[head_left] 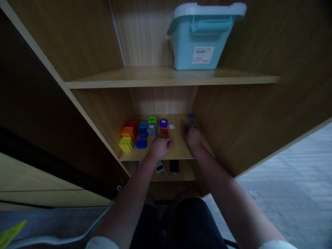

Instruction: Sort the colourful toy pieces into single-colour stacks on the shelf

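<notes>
My left hand point(161, 147) is over the middle shelf with its fingers curled closed; what they hold, if anything, is hidden. Just beyond its knuckles is a flat red triangular piece point(165, 131). To the right, my right hand point(194, 136) reaches down with bent fingers beside a few small blue pieces point(191, 116). Its fingertips are too dark and hidden to show a grip. Left of my left hand lie stacks of notched plastic tiles: yellow point(126, 144), orange point(128, 132), red point(131, 125), dark blue point(141, 144), grey point(151, 130) and green point(152, 120).
Behind the red piece sit a purple tile stack point(163, 123) and a small white label point(171, 126). A light-blue lidded bin point(199, 38) stands on the upper shelf point(145, 77). Below are a white device point(159, 167) with a cable and a black box point(174, 165). Cabinet walls flank both sides.
</notes>
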The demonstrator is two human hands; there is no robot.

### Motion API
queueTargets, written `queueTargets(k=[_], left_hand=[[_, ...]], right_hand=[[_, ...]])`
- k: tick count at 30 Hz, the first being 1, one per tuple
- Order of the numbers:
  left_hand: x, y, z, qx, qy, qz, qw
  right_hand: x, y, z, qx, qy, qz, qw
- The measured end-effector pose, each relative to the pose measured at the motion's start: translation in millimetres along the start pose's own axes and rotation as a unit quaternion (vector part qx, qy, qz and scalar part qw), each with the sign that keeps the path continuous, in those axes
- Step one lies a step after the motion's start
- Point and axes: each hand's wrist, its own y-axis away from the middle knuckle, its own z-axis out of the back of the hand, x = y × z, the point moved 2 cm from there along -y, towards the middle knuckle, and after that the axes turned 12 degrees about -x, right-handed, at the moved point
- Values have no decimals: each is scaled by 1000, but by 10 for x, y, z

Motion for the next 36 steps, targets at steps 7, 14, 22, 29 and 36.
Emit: queueTargets(k=[7, 14, 22, 29, 36], left_hand=[[5, 0, -7, -6, 5, -1, 1000], [-20, 3, 37, -3, 6, -2, 1000], [-15, 5, 28, -3, 15, 7, 1000], [-13, 4, 24, -3, 11, 2, 1000], [-1, 3, 7, 3, 18, 9, 1000]], right_hand=[[86, 43, -30, 3, -181, 207, 962], [133, 79, -71, 66, -148, 193, 968], [14, -33, 27, -28, -56, 57, 996], [-79, 6, -37, 5, 16, -17, 1000], [-122, 0, -1, -4, -28, -7, 1000]])
